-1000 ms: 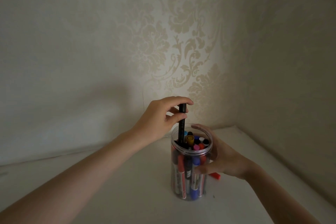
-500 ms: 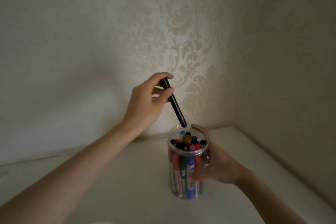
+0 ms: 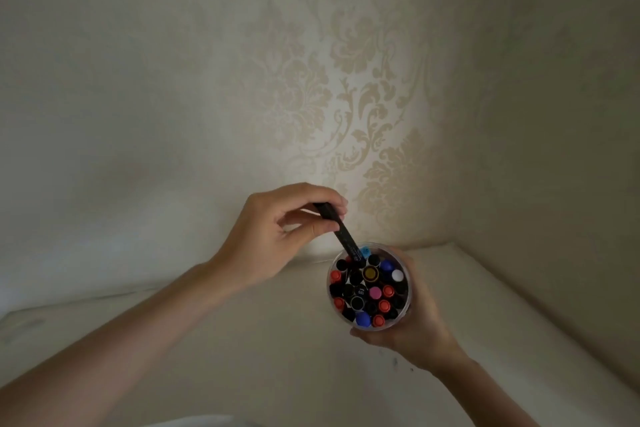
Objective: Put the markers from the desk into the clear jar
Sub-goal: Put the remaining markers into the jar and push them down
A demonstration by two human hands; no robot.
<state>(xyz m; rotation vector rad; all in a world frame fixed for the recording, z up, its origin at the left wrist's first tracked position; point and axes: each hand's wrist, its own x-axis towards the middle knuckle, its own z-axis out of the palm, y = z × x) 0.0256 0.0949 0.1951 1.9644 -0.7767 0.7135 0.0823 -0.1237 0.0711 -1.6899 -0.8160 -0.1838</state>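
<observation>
The left hand (image 3: 273, 236) pinches a black marker (image 3: 341, 234) near its upper end, thumb below and fingertips above, so its grip is closed on the barrel. The marker slants down and to the right, and its lower end dips just inside the far left part of the mouth of the clear jar (image 3: 403, 317), among the caps already there. The right hand (image 3: 412, 326) cups the jar from the right and from underneath, fingers wrapped round its wall with a thumb tip showing at the near rim; this grip is clenched on the jar. The jar is tipped so that its open mouth faces the camera, and whether its base touches the bench (image 3: 242, 357) cannot be told, since the hand hides it. Inside, the jar is packed with upright markers (image 3: 367, 291) seen end-on: several red caps, many black ones, two blue, one light blue at the far rim, one pink near the middle, one white at the right, and one yellow-ringed cap just beyond centre. The bench is a pale surface that runs into a corner behind the jar. Cream wallpaper (image 3: 363, 80) with a floral damask pattern covers both walls, brightest just above the hands and dim toward the edges. Both forearms are bare.
</observation>
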